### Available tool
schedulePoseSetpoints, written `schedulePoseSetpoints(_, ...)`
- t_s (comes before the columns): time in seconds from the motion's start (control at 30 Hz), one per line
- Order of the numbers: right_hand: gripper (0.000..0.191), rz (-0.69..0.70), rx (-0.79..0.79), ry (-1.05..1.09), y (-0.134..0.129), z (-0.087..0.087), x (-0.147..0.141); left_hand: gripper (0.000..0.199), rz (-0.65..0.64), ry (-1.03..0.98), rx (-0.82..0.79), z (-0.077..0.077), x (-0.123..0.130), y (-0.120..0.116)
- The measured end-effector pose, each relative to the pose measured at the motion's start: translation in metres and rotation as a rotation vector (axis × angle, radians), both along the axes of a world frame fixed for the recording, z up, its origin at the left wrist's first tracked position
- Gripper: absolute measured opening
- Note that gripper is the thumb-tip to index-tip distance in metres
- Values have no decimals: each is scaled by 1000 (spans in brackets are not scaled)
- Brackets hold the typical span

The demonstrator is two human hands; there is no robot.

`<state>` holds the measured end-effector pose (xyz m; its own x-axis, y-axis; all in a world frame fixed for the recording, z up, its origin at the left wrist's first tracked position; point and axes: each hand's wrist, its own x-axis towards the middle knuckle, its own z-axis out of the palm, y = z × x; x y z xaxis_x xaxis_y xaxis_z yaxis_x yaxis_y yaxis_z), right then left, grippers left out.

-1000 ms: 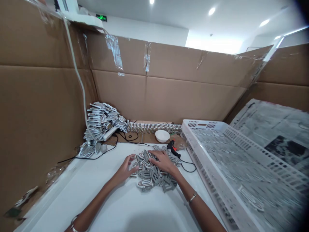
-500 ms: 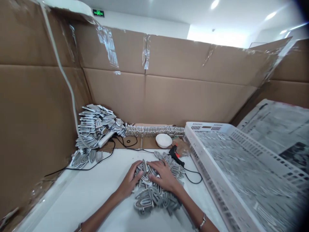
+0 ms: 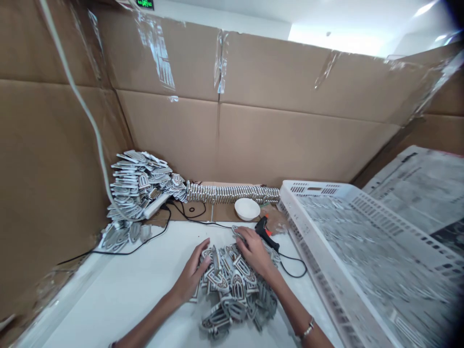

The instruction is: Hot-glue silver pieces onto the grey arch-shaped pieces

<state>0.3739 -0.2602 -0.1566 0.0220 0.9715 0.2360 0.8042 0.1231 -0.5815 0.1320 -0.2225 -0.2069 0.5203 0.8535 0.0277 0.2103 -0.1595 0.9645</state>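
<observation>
A loose heap of small grey-and-white arch-shaped pieces (image 3: 237, 285) lies on the white table top (image 3: 145, 275). Against the left edge of this heap rests my left hand (image 3: 192, 275), its thumb and fingers apart, holding nothing. My right hand (image 3: 253, 249) lies over the upper right part of the heap, fingers spread over the pieces near the glue gun. The black glue gun with an orange part (image 3: 267, 234) sits just beyond my right hand.
A tall pile of similar pieces (image 3: 136, 186) stands at the back left, beside a long row of them (image 3: 232, 193). A white bowl (image 3: 247, 209) is behind the heap. At right is a white slotted crate (image 3: 311, 251); cardboard walls (image 3: 290, 145) surround the table.
My right hand has moved to the right and away from my left hand, uncovering the middle of the heap. My left hand has shifted slightly left. The camera view has tilted down a little.
</observation>
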Motion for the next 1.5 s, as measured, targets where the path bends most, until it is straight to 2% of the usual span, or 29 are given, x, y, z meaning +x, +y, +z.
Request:
schedulePoseSetpoints(0.07, 41, -54, -81, -87, 12, 0, 1, 56, -39, 16, 36, 2, 0, 1)
schedulePoseSetpoints(0.2, 44, -12, -205, -143, 22, -2, -1, 52, -80, 33, 62, 5, -3, 1)
schedulePoseSetpoints(0.43, 37, 70, -153, -19, 8, 0, 1, 43, -90, 33, 103, 11, -5, -5)
schedulePoseSetpoints(0.73, 33, 167, -126, -35, -5, -3, 0, 37, -105, 40, 146, 9, -6, -10)
schedulePoseSetpoints(1.0, 27, 203, -194, -55, -24, 5, -9, 30, -141, 46, 152, 20, -5, -22)
schedulePoseSetpoints(1.13, 26, 251, -180, 45, -29, 5, -7, 29, -171, 48, 133, 23, -5, -28)
schedulePoseSetpoints(1.2, 30, 209, -135, 90, -25, 3, 0, 30, -181, 41, 106, 25, -6, -27)
schedulePoseSetpoints(1.3, 30, 30, -72, 23, -12, -1, 12, 33, -165, 29, 59, 25, -8, -20)
schedulePoseSetpoints(1.4, 30, -89, -165, -128, 1, -5, 17, 36, -119, 11, 27, 21, -3, -5)
schedulePoseSetpoints(1.5, 34, -76, -276, -237, 7, -6, 14, 36, -64, -26, -63, 11, 14, 18)
